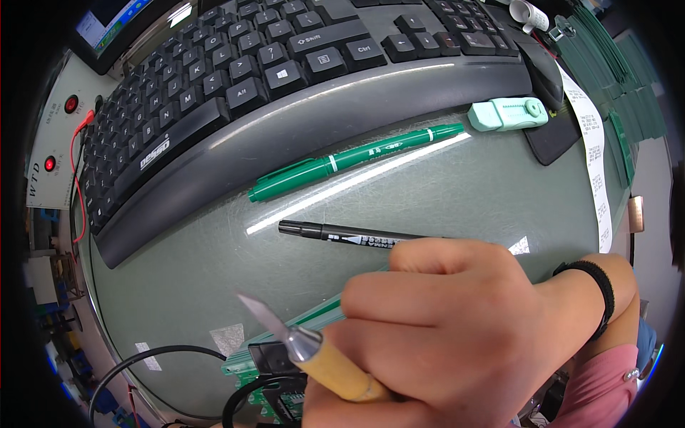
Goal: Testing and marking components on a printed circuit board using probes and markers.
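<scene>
Yellow-handled knife (305, 345) in the right hand (446, 335), fingers (399, 297) in a snug curl around the handle (344, 369).

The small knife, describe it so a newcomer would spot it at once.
Below the big black keyboard is the right hand, with a black wristband. It grips a slim knife pointing up and left. Unlike the green pen and black pen, this has a yellowish handle, shiny metal collar and bare pointed blade.
</scene>
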Motion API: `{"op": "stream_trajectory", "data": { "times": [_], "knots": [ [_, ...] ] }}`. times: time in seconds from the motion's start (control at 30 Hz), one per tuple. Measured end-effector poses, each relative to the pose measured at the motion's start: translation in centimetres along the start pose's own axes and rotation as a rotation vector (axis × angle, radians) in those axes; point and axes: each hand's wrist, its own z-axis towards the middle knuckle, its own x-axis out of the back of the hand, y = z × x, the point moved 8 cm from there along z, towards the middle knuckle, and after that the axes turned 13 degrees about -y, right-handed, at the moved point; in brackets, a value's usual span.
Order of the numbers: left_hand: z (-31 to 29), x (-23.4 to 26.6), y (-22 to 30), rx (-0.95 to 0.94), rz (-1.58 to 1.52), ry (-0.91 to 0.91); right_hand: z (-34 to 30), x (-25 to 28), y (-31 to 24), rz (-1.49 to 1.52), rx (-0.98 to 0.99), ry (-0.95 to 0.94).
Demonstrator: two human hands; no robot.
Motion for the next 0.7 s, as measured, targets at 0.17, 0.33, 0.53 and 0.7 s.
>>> {"op": "stream_trajectory", "data": {
  "times": [0.17, 0.33, 0.53, 0.7],
  "knots": [
    [0.0, 0.1, 0.0, -0.006, 0.004, -0.011, 0.0, 0.0, 0.2, 0.021, -0.016, 0.017],
    [-0.1, 0.1, -0.1, -0.021, 0.006, -0.022, -0.1, 0.0, 0.3, 0.039, -0.033, 0.032],
    [0.1, 0.0, -0.2, -0.026, 0.013, -0.033, -0.6, 0.5, 0.6, 0.104, -0.1, 0.107],
    [0.2, 0.0, -0.3, -0.031, 0.011, -0.046, -0.5, -0.1, 1.0, 0.032, -0.081, 0.191]
  ]
}}
